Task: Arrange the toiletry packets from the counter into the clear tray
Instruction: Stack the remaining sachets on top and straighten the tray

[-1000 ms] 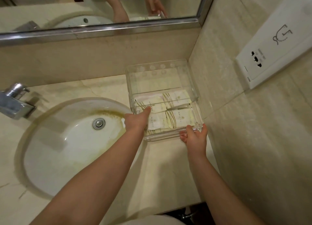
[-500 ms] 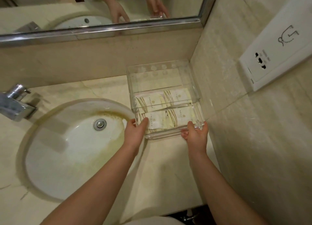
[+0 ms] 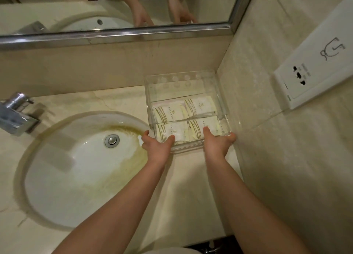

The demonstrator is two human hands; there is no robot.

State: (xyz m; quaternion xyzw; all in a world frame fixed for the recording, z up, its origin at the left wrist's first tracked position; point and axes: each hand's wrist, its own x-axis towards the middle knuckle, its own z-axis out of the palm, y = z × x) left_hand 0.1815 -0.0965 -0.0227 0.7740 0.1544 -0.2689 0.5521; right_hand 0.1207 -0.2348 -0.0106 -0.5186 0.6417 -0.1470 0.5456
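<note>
The clear tray (image 3: 183, 82) stands on the marble counter in the corner by the right wall. Several white toiletry packets (image 3: 172, 113) with gold stripes lie flat inside it, in two rows. My left hand (image 3: 157, 148) grips the tray's near left corner, thumb over the rim and onto a packet. My right hand (image 3: 216, 144) holds the near right edge, fingers wrapped around the rim. Both hands cover the tray's front wall.
A white sink basin (image 3: 76, 158) with a yellow stain and a drain (image 3: 112, 140) lies left of the tray. A chrome tap (image 3: 15, 114) sits at far left. A mirror (image 3: 114, 7) hangs above, and a wall socket plate (image 3: 313, 70) is on the right wall.
My left hand drew back from the packets inside the tray to its near left corner. My right hand shifted its hold along the front edge. The tray sits in the same corner.
</note>
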